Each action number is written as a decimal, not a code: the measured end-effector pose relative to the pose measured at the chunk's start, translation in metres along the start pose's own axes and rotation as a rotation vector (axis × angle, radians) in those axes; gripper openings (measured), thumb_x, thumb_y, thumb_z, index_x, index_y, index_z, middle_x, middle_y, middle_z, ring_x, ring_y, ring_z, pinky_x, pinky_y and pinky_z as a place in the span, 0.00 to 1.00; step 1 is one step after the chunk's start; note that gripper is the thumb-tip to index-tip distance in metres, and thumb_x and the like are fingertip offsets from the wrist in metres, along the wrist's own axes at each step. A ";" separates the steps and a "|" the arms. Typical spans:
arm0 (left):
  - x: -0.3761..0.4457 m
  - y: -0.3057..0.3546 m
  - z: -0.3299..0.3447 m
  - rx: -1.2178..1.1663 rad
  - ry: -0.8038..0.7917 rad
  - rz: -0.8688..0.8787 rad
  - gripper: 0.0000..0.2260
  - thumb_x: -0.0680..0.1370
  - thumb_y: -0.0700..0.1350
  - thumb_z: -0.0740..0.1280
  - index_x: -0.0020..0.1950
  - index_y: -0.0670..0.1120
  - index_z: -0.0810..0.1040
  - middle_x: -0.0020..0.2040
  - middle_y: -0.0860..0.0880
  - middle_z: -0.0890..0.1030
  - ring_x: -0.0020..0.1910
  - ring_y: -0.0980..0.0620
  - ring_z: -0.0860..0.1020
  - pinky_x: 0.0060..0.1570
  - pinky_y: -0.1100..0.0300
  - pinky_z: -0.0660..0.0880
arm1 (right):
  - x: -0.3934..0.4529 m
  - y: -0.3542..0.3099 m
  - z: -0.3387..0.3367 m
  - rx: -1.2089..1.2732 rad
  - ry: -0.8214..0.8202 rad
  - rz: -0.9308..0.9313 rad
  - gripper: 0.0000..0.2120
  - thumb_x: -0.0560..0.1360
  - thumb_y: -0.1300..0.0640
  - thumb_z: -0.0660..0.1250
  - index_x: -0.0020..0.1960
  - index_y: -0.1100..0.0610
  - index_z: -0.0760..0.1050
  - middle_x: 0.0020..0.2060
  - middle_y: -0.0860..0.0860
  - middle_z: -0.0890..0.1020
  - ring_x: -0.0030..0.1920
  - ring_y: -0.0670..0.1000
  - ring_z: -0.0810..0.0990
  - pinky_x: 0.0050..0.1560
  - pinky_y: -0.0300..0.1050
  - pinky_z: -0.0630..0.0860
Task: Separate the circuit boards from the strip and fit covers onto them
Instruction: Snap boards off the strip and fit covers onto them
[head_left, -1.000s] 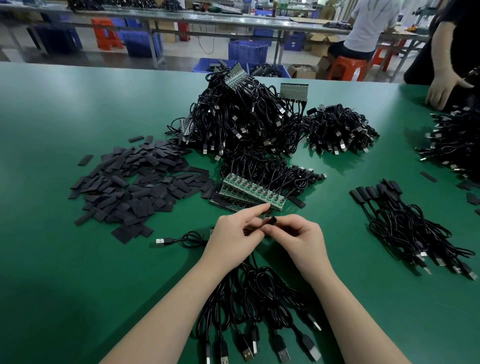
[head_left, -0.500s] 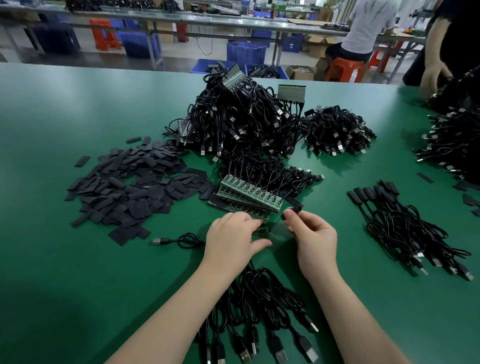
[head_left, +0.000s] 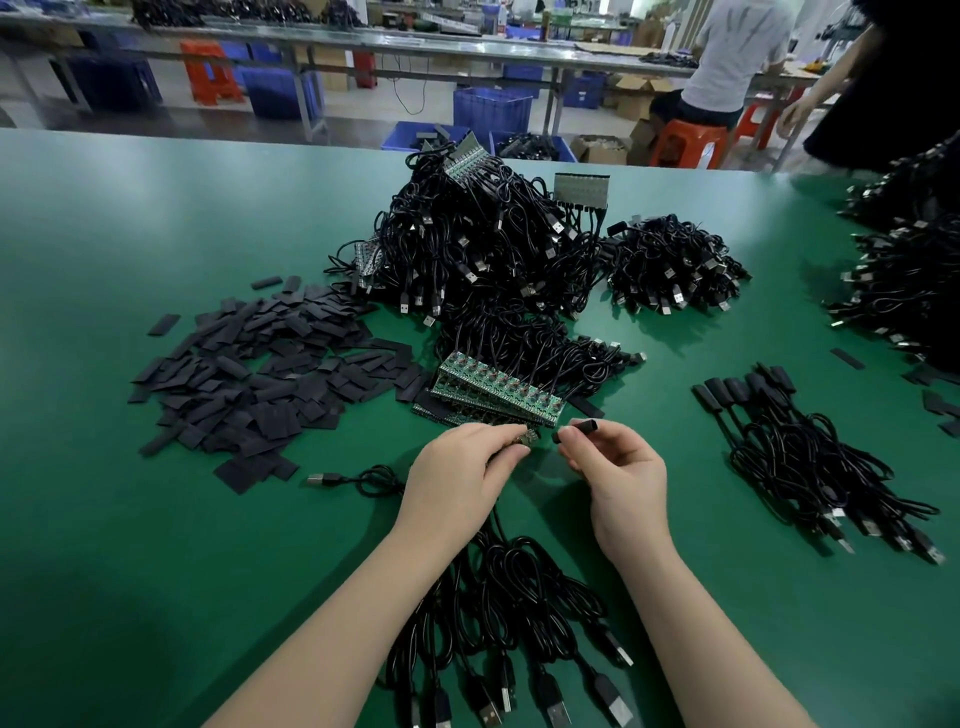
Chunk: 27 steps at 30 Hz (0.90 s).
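My left hand (head_left: 460, 475) pinches a small green circuit board (head_left: 529, 438) at the near end of a board strip; black USB cables (head_left: 498, 587) run from under it toward me. My right hand (head_left: 615, 467) holds a black tubular cover (head_left: 581, 429) between thumb and fingers, a short gap to the right of that board. Just beyond my hands lie green circuit board strips (head_left: 496, 392) with cables attached. A heap of flat black covers (head_left: 260, 379) lies to the left.
A big tangle of cabled strips (head_left: 483, 249) rises at the table's middle, with a smaller cable pile (head_left: 675, 265) to its right. Covered cables (head_left: 810, 452) lie at right. More cable heaps (head_left: 904, 270) and another person's hand (head_left: 792, 111) are at far right.
My hands came apart from working together: the right hand drew off to the right with a black cover, and the left hand stayed on the board at the strip's near end.
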<state>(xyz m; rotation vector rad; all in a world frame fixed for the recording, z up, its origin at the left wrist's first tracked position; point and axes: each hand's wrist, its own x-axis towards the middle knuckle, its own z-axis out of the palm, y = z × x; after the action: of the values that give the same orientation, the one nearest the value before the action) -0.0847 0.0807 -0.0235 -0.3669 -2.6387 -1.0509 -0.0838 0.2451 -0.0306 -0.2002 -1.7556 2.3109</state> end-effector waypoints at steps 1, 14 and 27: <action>0.000 0.000 -0.001 -0.011 -0.016 -0.004 0.13 0.80 0.51 0.66 0.63 0.54 0.81 0.53 0.55 0.83 0.53 0.57 0.78 0.52 0.61 0.75 | 0.000 0.000 0.000 -0.003 -0.013 -0.002 0.11 0.58 0.49 0.79 0.39 0.50 0.85 0.37 0.49 0.85 0.38 0.47 0.81 0.41 0.36 0.78; 0.001 -0.002 0.000 -0.027 -0.097 0.055 0.12 0.81 0.50 0.64 0.63 0.54 0.80 0.55 0.56 0.83 0.54 0.58 0.78 0.53 0.61 0.75 | -0.003 0.002 0.001 -0.068 -0.092 -0.082 0.06 0.63 0.58 0.78 0.39 0.49 0.85 0.38 0.49 0.86 0.40 0.44 0.83 0.43 0.34 0.77; 0.002 -0.004 0.000 -0.033 -0.122 0.025 0.13 0.81 0.51 0.63 0.64 0.57 0.79 0.56 0.58 0.82 0.55 0.60 0.78 0.53 0.61 0.75 | -0.005 -0.002 0.001 -0.142 -0.096 -0.124 0.06 0.62 0.53 0.78 0.40 0.48 0.85 0.38 0.49 0.86 0.40 0.44 0.84 0.43 0.34 0.78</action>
<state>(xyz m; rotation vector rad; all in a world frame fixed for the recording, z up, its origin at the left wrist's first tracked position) -0.0875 0.0786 -0.0256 -0.4847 -2.7176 -1.0985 -0.0791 0.2432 -0.0284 -0.0029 -1.9217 2.1445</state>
